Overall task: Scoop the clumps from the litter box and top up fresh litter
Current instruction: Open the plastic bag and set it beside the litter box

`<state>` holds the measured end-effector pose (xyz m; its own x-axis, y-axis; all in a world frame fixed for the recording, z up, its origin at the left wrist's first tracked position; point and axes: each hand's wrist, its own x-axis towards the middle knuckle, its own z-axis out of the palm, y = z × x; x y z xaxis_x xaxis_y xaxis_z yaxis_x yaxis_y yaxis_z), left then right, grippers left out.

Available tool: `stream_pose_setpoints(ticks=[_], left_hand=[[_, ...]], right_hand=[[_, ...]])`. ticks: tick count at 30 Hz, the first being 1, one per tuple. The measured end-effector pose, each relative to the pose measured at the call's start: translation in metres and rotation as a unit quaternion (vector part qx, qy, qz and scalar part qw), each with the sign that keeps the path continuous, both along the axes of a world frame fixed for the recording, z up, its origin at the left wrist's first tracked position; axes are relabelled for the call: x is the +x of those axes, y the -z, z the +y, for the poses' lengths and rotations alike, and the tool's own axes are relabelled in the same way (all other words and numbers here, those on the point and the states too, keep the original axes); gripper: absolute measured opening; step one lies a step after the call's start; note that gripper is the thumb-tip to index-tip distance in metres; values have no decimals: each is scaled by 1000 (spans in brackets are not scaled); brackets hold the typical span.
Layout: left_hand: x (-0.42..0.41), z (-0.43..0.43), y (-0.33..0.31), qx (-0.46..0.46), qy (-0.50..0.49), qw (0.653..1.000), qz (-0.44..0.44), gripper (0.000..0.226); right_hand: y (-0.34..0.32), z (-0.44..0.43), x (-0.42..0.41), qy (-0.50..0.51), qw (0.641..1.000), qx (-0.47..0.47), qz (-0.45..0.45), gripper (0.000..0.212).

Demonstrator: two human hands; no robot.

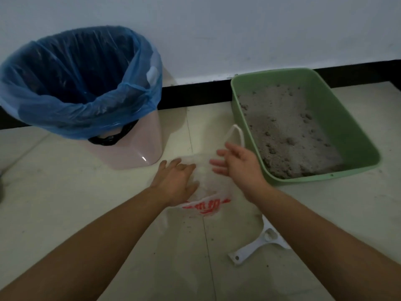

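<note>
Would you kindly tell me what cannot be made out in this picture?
Head view:
scoop: its blade is hidden behind the right forearm.
plastic bag: red print blurred and crumpled, unreadable; contents unclear.
bin: its inside is too dark to show any contents.

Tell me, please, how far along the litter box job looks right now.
Nothing looks finished. Dark clumps still dot the green litter box, and the white scoop lies on the floor. In hand: left hand rests on the white bag, right hand open by it. Left: scooping, topping up.
</note>
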<state>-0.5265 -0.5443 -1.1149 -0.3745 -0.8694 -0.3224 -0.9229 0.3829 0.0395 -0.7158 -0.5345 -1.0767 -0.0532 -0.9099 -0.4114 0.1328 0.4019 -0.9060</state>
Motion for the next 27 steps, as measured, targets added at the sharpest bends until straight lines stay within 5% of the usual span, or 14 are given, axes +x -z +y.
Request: stream_pose_setpoints(ticks=[2,3,5,8,10,18,27], left_hand=[[-3,1,4,3,26,1000,-7,74],[-4,1,6,6,33,999,-5,76],[-6,0,10,12,41,999,-1,79],[-4,-4,15,23,53,998,-31,88],[5,-7,19,17,81,994,-75,101],[22,-18,42,34,158,978,-129,117],[24,-19,47,86,119,988,-52,117]], right_hand=[[9,-16,-2,-24,982,-66,174,42],[11,-21,-4,-90,939,-139,300,38],[11,-23,-6,-267,803,-246,472,38],[24,-18,-10,-484,589,-189,619,84],[40,-13,-22,-521,521,-129,664,116],[84,-27,-42,-530,602,-59,594,152],[69,-37,-37,-525,681,-35,508,135]])
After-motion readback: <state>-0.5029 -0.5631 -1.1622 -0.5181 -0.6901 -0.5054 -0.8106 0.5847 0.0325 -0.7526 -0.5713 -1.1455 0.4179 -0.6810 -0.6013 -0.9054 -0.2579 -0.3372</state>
